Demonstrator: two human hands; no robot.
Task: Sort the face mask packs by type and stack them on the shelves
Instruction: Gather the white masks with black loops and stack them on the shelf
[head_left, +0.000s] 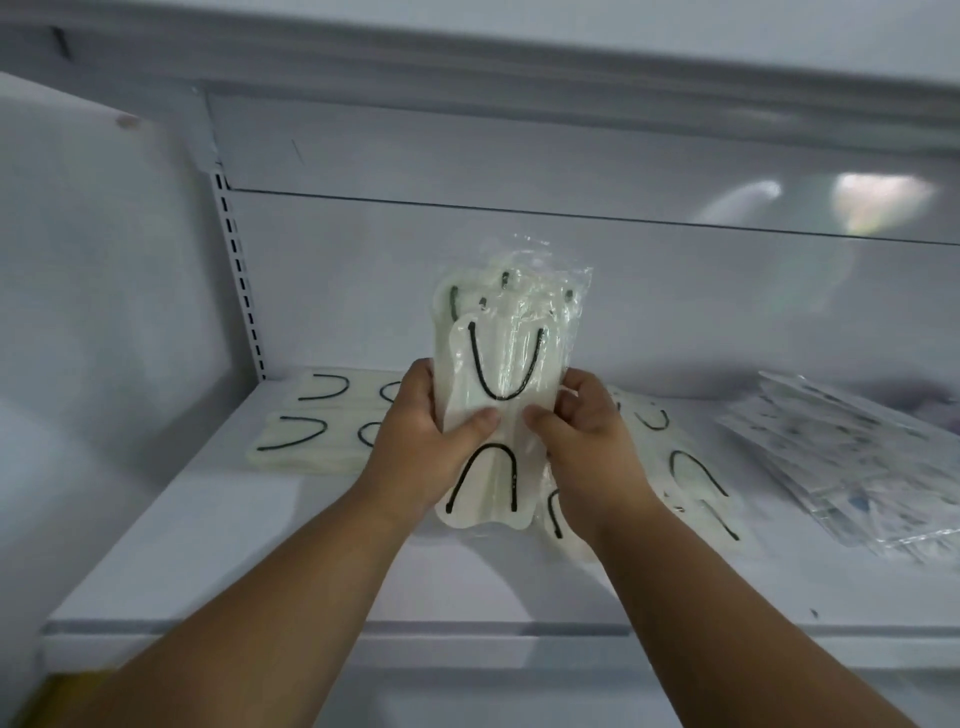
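Both forearms are reaching in over the white shelf (260, 545). Left hand (415, 441) and right hand (587, 441) are gripping a bundle of cream mask packs (498, 364) upright above it, thumbs pressing its front. More cream packs are lying flat at left (311, 421) and just right (691, 483); patterned packs (852, 467) are sitting far right.

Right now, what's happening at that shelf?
A person holds a bunch of white mask packs upright over the shelf, left hand and right hand gripping either side. More white packs with black loops lie flat behind at left and under the right hand. A patterned stack sits apart at the right. The held bunch is not yet set down.
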